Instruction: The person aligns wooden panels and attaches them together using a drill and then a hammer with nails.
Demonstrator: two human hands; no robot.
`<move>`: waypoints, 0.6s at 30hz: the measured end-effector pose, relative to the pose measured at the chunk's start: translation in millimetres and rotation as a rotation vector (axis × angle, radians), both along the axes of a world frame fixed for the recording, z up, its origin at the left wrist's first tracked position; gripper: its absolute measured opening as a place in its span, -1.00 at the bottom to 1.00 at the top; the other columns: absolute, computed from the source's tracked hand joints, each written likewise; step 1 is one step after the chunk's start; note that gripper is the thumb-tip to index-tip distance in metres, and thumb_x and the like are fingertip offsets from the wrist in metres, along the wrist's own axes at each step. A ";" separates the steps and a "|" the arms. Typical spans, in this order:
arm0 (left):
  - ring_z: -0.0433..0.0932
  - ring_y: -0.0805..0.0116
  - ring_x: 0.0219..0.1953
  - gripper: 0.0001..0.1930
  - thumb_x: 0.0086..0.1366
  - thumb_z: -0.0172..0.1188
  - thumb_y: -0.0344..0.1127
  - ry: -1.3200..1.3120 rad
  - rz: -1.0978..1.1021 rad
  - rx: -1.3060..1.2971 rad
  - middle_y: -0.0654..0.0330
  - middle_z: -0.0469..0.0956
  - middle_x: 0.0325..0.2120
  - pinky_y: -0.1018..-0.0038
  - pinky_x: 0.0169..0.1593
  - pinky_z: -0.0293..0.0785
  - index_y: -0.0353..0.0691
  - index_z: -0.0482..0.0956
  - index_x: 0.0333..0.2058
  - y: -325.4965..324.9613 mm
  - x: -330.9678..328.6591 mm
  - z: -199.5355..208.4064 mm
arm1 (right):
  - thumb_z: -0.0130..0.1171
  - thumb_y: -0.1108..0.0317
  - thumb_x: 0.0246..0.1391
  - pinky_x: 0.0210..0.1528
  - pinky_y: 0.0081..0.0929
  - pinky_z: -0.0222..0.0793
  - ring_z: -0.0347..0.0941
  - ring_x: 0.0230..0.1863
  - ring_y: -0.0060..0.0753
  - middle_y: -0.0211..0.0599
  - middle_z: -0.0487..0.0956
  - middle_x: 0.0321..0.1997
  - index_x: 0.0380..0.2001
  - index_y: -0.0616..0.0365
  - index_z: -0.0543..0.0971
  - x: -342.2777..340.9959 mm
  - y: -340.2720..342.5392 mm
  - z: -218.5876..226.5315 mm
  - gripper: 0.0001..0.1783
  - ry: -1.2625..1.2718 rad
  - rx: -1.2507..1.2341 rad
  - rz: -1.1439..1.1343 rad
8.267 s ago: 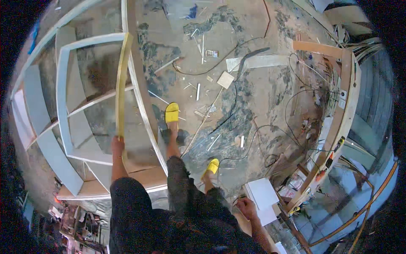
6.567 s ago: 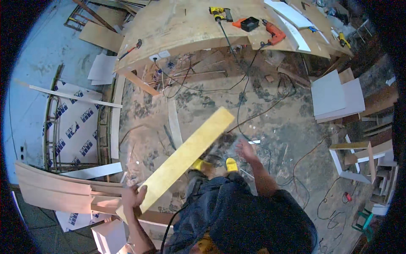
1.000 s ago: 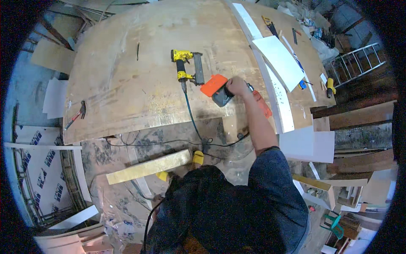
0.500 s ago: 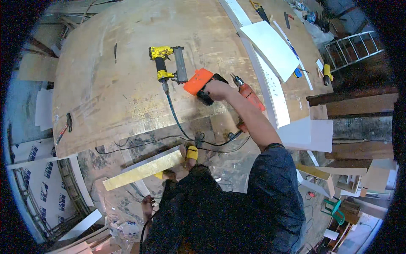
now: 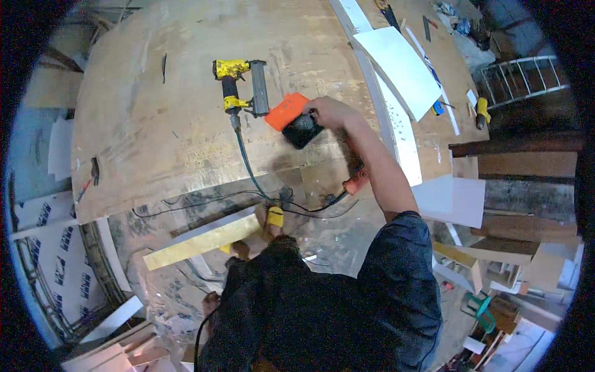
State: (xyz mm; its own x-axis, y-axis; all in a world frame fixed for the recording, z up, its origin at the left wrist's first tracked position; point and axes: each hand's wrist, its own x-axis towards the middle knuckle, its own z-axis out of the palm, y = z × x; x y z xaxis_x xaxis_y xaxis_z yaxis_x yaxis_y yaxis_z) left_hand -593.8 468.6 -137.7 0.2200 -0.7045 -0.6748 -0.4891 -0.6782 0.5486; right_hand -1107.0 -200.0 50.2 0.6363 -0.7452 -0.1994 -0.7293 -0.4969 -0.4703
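My right hand (image 5: 334, 115) is closed on the upper right edge of an orange-and-black box-shaped thing (image 5: 289, 112) above the wooden worktable (image 5: 155, 133). Its dark part faces up; the exact kind is unclear. Just left lies a yellow-and-black nail gun (image 5: 234, 85), with a teal air hose (image 5: 243, 152) running from its handle. My right forearm covers most of an orange-red power drill (image 5: 356, 181); its grip end shows. Down at the lower left, my left hand (image 5: 211, 302) hangs beside my body, dim and blurred, so its fingers are unclear.
White boards (image 5: 400, 71) lie on the table's right side, near a blue tape measure (image 5: 438, 108) and a yellow-and-black tool (image 5: 481, 113). Pliers (image 5: 94, 172) lie at the left edge. A long boxed panel piece (image 5: 204, 239) sits below the table edge, among cords.
My right hand has shifted to the box-shaped thing's upper right edge, exposing more of its dark part. My forearm now hides more of the drill. The whole view has shifted slightly.
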 end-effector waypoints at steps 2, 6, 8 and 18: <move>0.52 0.26 -0.43 -0.72 0.26 0.17 -0.15 0.618 0.770 0.082 0.18 0.56 -0.45 0.25 -0.42 0.45 -0.21 0.55 -0.16 -2.1 11.9 -41.9 | 0.11 0.47 -0.15 -0.10 -0.21 0.48 0.56 -0.15 0.01 -0.08 0.62 -0.21 -0.28 0.08 0.63 -6.2 -6.1 20.0 -0.72 0.145 -0.019 0.027; 0.52 0.39 -0.42 -0.68 0.33 0.13 -0.18 0.715 0.710 0.105 0.24 0.55 -0.37 0.49 -0.49 0.42 -0.27 0.44 -0.06 -35.1 10.0 -30.9 | 0.13 0.47 -0.19 -0.16 -0.17 0.47 0.57 -0.24 0.04 -0.06 0.63 -0.34 -0.39 0.18 0.62 26.9 -2.6 20.3 -0.79 0.513 0.177 -0.053; 0.52 0.39 -0.39 -0.67 0.34 0.13 -0.15 0.506 0.598 0.027 0.24 0.55 -0.36 0.50 -0.45 0.45 -0.27 0.45 -0.06 -53.3 -6.4 -38.3 | 0.14 0.48 -0.22 -0.17 -0.19 0.48 0.57 -0.27 0.02 -0.06 0.64 -0.34 -0.42 0.18 0.62 34.1 1.5 8.7 -0.80 0.566 0.119 -0.048; 0.53 0.46 -0.42 -0.66 0.39 0.05 -0.18 0.402 0.548 -0.018 0.23 0.60 -0.34 0.56 -0.46 0.38 -0.23 0.47 0.04 -72.9 -69.8 -9.6 | 0.08 0.43 -0.23 -0.25 -0.17 0.50 0.59 -0.31 0.01 -0.09 0.64 -0.38 -0.42 0.05 0.66 -4.2 -26.1 -6.7 -0.76 0.592 0.063 0.159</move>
State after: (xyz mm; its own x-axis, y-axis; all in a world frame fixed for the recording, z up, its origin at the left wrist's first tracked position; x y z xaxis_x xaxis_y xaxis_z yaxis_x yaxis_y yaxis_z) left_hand -663.5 395.7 -147.3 0.2827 -0.5744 -0.7682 0.1668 -0.7592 0.6291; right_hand -1111.2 -226.1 43.5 0.5066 -0.6252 -0.5936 -0.7948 -0.6056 -0.0405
